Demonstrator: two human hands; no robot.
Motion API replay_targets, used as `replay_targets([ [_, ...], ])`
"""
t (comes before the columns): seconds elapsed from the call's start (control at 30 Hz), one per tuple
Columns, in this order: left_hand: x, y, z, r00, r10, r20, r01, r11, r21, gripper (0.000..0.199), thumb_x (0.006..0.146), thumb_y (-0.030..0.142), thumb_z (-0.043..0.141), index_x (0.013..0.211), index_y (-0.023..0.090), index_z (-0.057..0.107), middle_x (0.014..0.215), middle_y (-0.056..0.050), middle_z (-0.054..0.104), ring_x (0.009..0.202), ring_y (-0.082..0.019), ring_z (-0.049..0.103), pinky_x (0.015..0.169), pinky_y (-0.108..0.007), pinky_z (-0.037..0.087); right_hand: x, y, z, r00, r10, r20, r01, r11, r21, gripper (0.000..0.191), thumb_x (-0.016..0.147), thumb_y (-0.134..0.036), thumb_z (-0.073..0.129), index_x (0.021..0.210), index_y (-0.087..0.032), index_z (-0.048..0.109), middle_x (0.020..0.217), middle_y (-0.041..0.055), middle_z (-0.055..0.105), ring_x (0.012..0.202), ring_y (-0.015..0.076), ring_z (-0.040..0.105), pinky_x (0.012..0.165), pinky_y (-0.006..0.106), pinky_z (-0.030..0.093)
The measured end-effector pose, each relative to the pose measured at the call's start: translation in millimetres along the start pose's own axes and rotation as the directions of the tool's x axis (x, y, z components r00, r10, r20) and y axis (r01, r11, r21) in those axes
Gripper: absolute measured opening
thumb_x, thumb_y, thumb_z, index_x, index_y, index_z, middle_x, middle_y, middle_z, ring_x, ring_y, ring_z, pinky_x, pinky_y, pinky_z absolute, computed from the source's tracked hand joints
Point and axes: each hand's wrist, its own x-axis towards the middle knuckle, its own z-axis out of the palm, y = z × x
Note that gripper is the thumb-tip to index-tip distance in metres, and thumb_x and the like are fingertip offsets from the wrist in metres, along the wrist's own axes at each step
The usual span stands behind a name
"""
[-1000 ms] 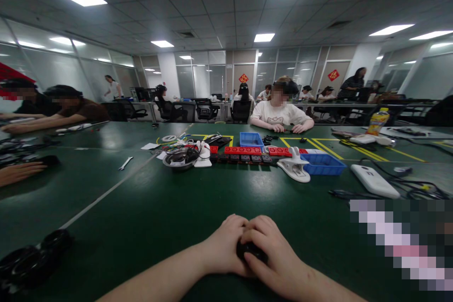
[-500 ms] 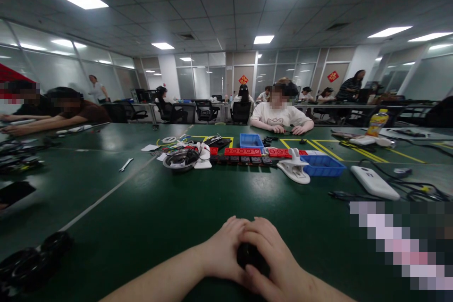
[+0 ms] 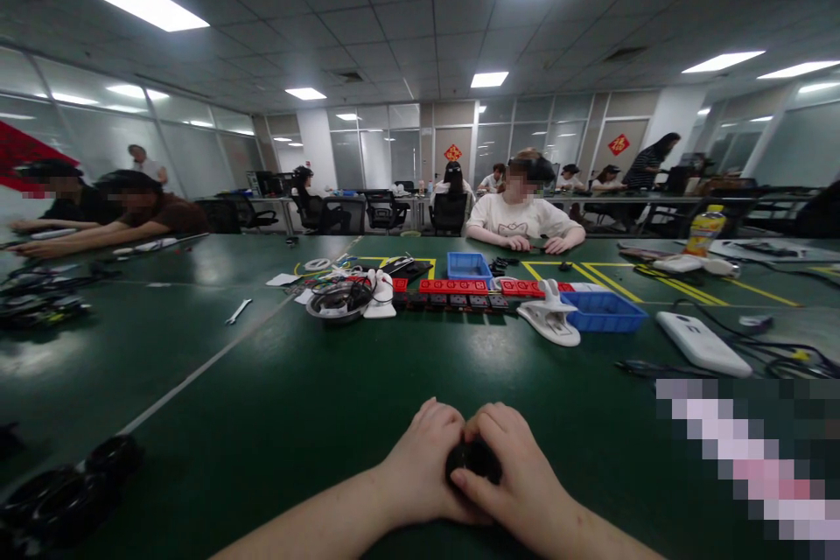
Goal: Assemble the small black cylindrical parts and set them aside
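Note:
Low at the near side of the green table (image 3: 315,420), both hands close around a dark, round black part (image 3: 475,460). My left hand (image 3: 428,455) wraps it from the left, its fingertips hidden behind. From the right, my right hand (image 3: 521,472) grips it, thumb across the front and fingers curled over the top. The part's underside is covered by the hands, and its exact kind cannot be made out. At the left front edge lie several black ring-shaped parts (image 3: 72,494).
Further back stand a metal bowl of cables (image 3: 338,304), a row of red and black modules (image 3: 459,290), a white clamp (image 3: 551,319) and a blue bin (image 3: 607,312). A wrench (image 3: 239,311) lies left, a white power bank (image 3: 702,341) right. A co-worker (image 3: 525,214) sits opposite.
My fingers have shifted around the black part, and more of its upper side shows between the hands. The view has tilted slightly, so the scene sits a little lower.

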Motion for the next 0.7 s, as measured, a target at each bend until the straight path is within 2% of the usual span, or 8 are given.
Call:
replay_targets([
  [0.13, 0.5, -2.2, -5.9, 0.995, 0.063, 0.074, -0.056, 0.994, -0.097, 0.047, 0.049, 0.031, 0.077, 0.091, 0.021, 0.056, 0.096, 0.0, 0.049, 0.091, -0.02, 0.047, 0.082, -0.029, 0.04, 0.5, -4.6, -5.9, 0.997, -0.068, 0.02, 0.066, 0.994, 0.092, 0.01, 0.07, -0.019, 0.053, 0.08, -0.018, 0.052, 0.081, 0.0039, 0.052, 0.079, 0.0191, 0.047, 0.072, 0.036, 0.038],
  [0.23, 1.3, -5.4, -7.9, 0.989, 0.1, 0.109, -0.088, 0.991, -0.105, 0.042, 0.051, 0.027, 0.076, 0.089, 0.022, 0.058, 0.098, 0.001, 0.049, 0.094, -0.02, 0.046, 0.086, -0.03, 0.038, 0.4, -7.8, -9.7, 0.986, -0.166, 0.017, 0.16, 0.969, 0.187, 0.019, 0.068, -0.012, 0.045, 0.083, -0.02, 0.053, 0.085, 0.0034, 0.056, 0.084, 0.0186, 0.048, 0.076, 0.036, 0.039],
  [0.33, 2.2, -7.4, -8.0, 0.984, 0.111, 0.141, -0.099, 0.991, -0.09, 0.039, 0.05, 0.025, 0.076, 0.086, 0.024, 0.06, 0.102, 0.002, 0.049, 0.099, -0.021, 0.045, 0.09, -0.032, 0.035, -0.7, -10.7, -12.3, 0.97, -0.244, 0.013, 0.235, 0.946, 0.223, 0.023, 0.063, -0.008, 0.041, 0.077, -0.021, 0.054, 0.082, 0.0011, 0.058, 0.085, 0.0178, 0.05, 0.082, 0.038, 0.038],
  [0.5, 3.8, -5.4, -9.8, 0.982, 0.107, 0.157, -0.098, 0.993, -0.065, 0.046, 0.049, 0.028, 0.077, 0.091, 0.024, 0.059, 0.099, 0.001, 0.051, 0.097, -0.022, 0.046, 0.089, -0.032, 0.036, -3.2, -15.5, -18.3, 0.949, -0.306, 0.08, 0.286, 0.938, 0.196, 0.023, 0.062, -0.004, 0.041, 0.068, -0.022, 0.053, 0.079, -0.0036, 0.062, 0.093, 0.0166, 0.051, 0.099, 0.044, 0.024],
  [0.63, 2.8, -3.5, -9.4, 0.98, 0.126, 0.151, -0.121, 0.992, -0.047, 0.067, 0.05, 0.037, 0.075, 0.11, 0.022, 0.049, 0.104, -0.003, 0.052, 0.099, -0.024, 0.047, 0.093, -0.036, 0.033, -4.5, -14.3, -21.7, 0.926, -0.356, 0.126, 0.337, 0.93, 0.149, 0.029, 0.068, -0.01, 0.045, 0.092, -0.024, 0.054, 0.093, -0.0003, 0.062, 0.102, 0.0192, 0.049, 0.102, 0.045, 0.019],
  [0.7, 1.4, -3.6, -7.7, 0.981, 0.137, 0.138, -0.13, 0.99, -0.056, 0.079, 0.051, 0.043, 0.074, 0.12, 0.023, 0.041, 0.113, -0.004, 0.049, 0.105, -0.027, 0.044, 0.097, -0.041, 0.027, -5.1, -10.5, -19.1, 0.937, -0.337, 0.093, 0.326, 0.939, 0.113, 0.033, 0.072, -0.018, 0.049, 0.105, -0.022, 0.049, 0.104, 0.0037, 0.058, 0.104, 0.0213, 0.047, 0.101, 0.046, 0.021],
])
